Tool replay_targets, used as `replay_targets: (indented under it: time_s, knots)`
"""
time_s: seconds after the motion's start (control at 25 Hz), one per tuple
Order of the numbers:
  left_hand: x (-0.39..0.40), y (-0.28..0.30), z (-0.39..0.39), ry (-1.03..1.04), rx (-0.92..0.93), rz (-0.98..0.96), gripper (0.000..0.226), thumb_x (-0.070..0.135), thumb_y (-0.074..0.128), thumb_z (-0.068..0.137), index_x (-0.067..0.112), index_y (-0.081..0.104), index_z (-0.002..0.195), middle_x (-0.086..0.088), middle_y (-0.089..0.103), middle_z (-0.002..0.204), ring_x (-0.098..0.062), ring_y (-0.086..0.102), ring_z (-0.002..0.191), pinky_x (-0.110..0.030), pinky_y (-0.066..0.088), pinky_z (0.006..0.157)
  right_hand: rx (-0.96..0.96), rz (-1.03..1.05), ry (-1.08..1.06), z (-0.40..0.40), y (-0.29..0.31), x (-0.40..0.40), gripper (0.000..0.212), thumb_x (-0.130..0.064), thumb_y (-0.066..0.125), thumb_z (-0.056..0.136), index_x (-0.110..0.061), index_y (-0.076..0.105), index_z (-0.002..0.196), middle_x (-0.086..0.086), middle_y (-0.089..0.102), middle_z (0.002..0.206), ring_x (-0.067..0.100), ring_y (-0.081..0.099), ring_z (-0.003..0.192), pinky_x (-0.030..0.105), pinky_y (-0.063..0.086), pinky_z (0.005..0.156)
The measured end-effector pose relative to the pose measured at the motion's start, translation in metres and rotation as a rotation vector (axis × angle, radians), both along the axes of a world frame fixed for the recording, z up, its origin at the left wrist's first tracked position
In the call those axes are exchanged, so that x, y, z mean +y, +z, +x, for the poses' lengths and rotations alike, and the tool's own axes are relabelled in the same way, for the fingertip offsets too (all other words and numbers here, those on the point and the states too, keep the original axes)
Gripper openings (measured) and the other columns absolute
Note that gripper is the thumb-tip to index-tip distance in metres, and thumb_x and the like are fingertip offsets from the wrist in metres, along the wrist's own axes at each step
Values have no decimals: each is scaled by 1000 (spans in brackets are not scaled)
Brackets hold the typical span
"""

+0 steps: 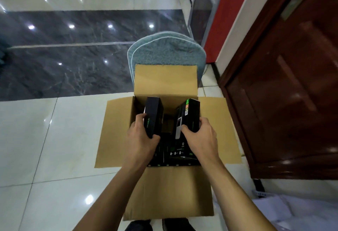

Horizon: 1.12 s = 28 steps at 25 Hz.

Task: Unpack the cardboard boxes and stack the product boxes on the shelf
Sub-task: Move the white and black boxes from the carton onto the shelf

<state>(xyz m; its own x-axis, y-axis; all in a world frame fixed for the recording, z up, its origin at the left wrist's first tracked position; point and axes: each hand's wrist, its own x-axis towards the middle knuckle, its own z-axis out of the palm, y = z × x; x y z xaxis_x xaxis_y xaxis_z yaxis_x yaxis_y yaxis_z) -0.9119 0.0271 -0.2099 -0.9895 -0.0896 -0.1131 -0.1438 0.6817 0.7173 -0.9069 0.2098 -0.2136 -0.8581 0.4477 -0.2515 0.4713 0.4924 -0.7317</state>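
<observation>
Cardboard carton [165,84] open on tiled floor [45,139], four flaps folded out, both hands inside.
Brown corrugated carton, square mouth; inside, a layer of black product boxes [175,155] packed on edge along the near side, far half showing bare bottom. Left hand [141,135] grips a black box [153,115] with green lettering, fingers curled round its near end; long axis runs away from the person, far end raised above the rim. Right hand [199,135] grips a second black box [189,115] with a green-and-orange label strip and a phone picture on its face, tilted likewise, far end up. Boxes are slim, rectangular, matte. Beyond the carton, a teal fuzzy mat [166,51]; dark glossy wood door [285,84] at right.
</observation>
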Motion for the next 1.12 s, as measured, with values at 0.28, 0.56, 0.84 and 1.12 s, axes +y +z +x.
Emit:
replay_targets:
  time_s: [0.28,0.56,0.84,1.12]
  knots:
    - [-4,42,10,-177,26,30,63,28,78,82,31,42,134,12,65,102,-5,65,80,-28,60,64,20,61,-168,33,43,-14,49,-51,71,79,-29,55,119,-5,66,97,19,65,89,36,55,73]
    - [2,84,32,-324,46,69,56,33,74,82,37,41,127,9,67,102,-14,65,87,-40,59,70,42,91,-349,81,84,-15,40,-48,73,82,-28,59,113,-8,62,92,18,62,89,31,45,68]
    - [30,112,58,-515,74,67,50,33,74,85,32,45,126,12,63,104,-10,57,91,-27,47,71,84,103,-536,143,105,-2,44,-49,73,82,-25,62,117,-10,61,92,19,65,99,31,52,77]
    - [73,117,118,-702,75,26,48,40,73,83,38,44,121,8,65,100,-19,61,93,-43,57,75,65,80,-761,228,102,21,38,-50,71,80,-28,63,111,-14,65,90,13,63,87,30,51,74]
